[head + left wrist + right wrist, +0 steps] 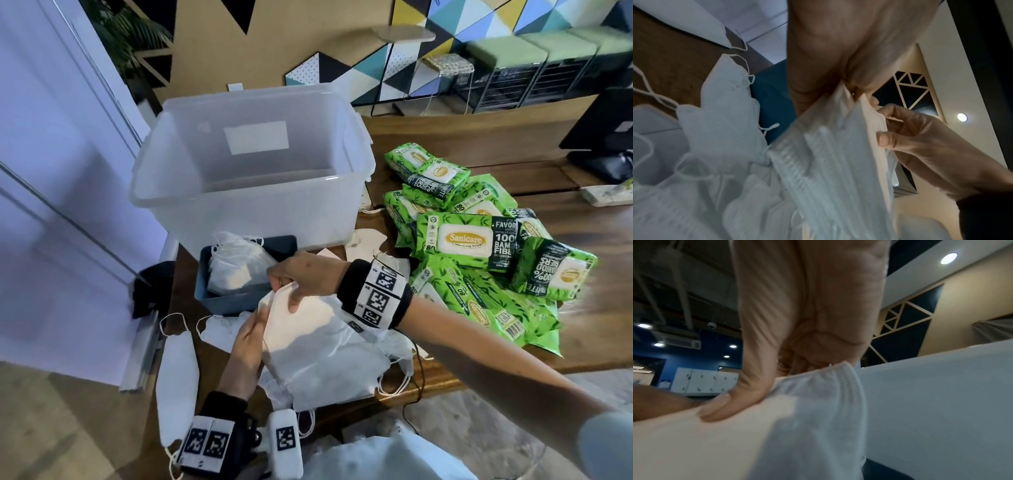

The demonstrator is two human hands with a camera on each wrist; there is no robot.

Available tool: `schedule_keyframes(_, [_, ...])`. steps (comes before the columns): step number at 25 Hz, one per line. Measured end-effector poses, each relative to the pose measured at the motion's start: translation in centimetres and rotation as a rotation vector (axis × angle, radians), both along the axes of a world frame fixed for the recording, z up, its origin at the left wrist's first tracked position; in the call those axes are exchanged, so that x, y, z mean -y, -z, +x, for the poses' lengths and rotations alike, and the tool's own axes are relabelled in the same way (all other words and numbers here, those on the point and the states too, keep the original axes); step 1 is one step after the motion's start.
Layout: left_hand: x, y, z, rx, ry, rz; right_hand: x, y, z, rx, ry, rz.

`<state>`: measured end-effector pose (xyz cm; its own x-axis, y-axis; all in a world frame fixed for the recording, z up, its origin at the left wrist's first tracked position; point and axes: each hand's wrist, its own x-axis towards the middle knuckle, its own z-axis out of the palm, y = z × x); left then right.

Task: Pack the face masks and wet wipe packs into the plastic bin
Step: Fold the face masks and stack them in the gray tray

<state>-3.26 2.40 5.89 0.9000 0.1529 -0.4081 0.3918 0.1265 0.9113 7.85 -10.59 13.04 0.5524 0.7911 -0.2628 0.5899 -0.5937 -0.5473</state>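
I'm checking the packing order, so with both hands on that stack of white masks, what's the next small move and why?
Probably lift the mask stack and carry it forward into the clear plastic bin. Both the left hand and the right hand already grip its top edge, and the bin looks empty just behind the small blue tray.

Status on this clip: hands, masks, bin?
Both hands, left and right, grip mask stack. Bin looks empty. Wipes unpacked. Path clear.
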Motion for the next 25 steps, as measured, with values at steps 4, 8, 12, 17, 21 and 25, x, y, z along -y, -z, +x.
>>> schedule_keyframes(4, [-0.3, -0.8, -0.4, 0.024, -0.045, -0.08, -2.2, -0.4, -0.4, 0.036, -0.145, -0.072])
schedule_keyframes(8, [-0.9, -0.6, 0.2, 0.143, -0.015, -0.038, -4.7, -0.2, -0.5, 0.131, -0.21, -0.133])
schedule_keyframes(12, [-1.7, -0.4, -0.2, 0.151, -0.008, 0.03, -5.0, 0.6, -0.5, 0.3, -0.215, -0.014])
schedule_keyframes(17, [-2.5, -1.1, 0.0, 0.16, -0.112, -0.048, 1.6, 3.8, -1.3, 0.348, 0.527, 0.59])
schedule_keyframes(21, [-2.6, 0.3, 0.4, 0.079, -0.328, -0.072, 5.9, 6.6, -6.7, -0.263, 0.408, 0.095])
schedule_keyframes(25, [-0.6, 1.2, 1.1, 0.041, -0.391, -0.072, 2.8, 8.6, -7.7, -0.936, 0.573, 0.302])
